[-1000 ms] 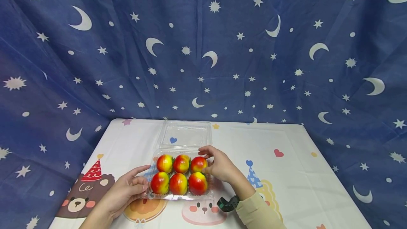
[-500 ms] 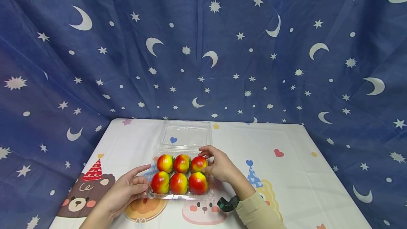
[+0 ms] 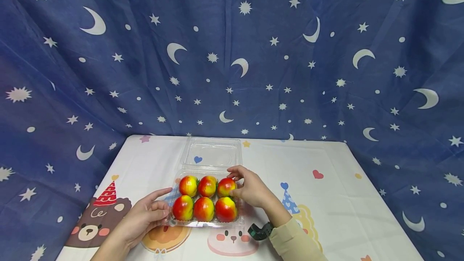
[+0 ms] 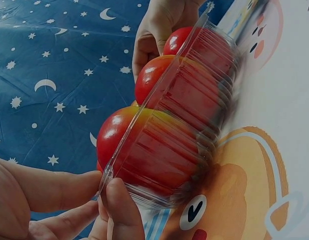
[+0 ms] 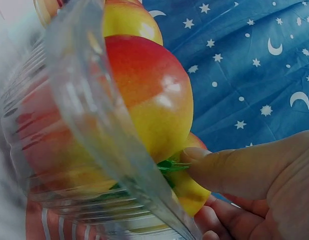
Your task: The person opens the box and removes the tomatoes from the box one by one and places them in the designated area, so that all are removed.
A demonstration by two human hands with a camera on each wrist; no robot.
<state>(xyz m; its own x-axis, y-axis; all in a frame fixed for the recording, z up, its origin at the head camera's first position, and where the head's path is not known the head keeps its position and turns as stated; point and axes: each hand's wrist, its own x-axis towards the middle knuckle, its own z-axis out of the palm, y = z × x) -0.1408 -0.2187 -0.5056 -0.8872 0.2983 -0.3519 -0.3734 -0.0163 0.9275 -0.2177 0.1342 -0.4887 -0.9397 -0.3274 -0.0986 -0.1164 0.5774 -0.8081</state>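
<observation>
Nothing has shifted since a second ago. Left hand (image 3: 145,214) pinches the clear tray (image 3: 206,224) by its near-left corner; right hand (image 3: 250,188) curls onto the back-right peach (image 3: 226,187). Tray mid-table, long axis left-right, lid (image 3: 212,152) hinged open away from me. Likely placement step; next, release the fruit cleanly.

Bare tablecloth (image 3: 326,196) right of the clamshell box (image 3: 206,222)

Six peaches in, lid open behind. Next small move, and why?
Probably swing the open lid forward over the clear plastic clamshell tray: all six red-yellow peaches sit inside, the left hand pinches the tray's rim, and the right hand rests by the hinge.
</observation>
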